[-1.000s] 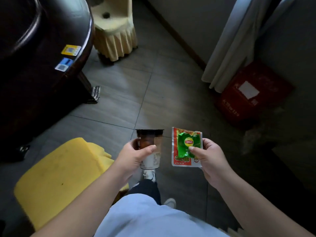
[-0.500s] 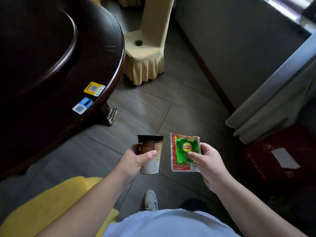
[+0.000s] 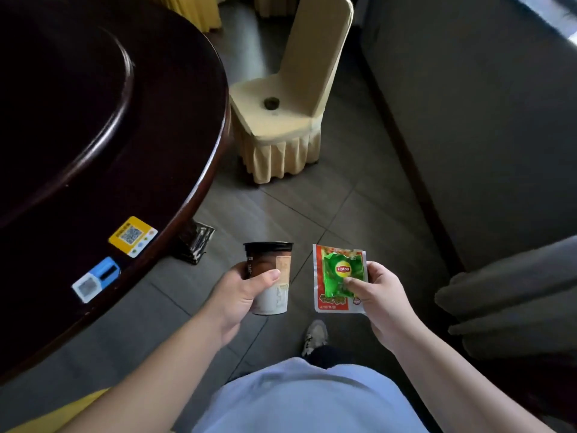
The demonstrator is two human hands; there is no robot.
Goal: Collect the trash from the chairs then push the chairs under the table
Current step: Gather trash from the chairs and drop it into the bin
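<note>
My left hand (image 3: 242,295) grips a drink cup (image 3: 271,282) with a dark lid, held upright over the floor. My right hand (image 3: 379,293) pinches a red-and-white wrapper (image 3: 331,303) with a green Lipton sachet (image 3: 342,270) on top of it. Ahead stands a cream-covered chair (image 3: 281,120) next to the dark round table (image 3: 93,135); a small dark piece of trash (image 3: 271,103) lies on its seat. A yellow chair seat (image 3: 46,417) shows at the bottom left corner.
The table carries QR stickers (image 3: 132,235) near its rim, and its metal foot (image 3: 196,245) rests on the grey tiled floor. A grey wall runs along the right, with a grey curtain (image 3: 512,301) at the lower right. More yellow chair skirts (image 3: 193,10) stand at the top.
My view has swung up and forward: the cream chair is nearer and larger, the yellow chair has slid almost out of view, and the red box has left the frame. Both hands keep their hold.
</note>
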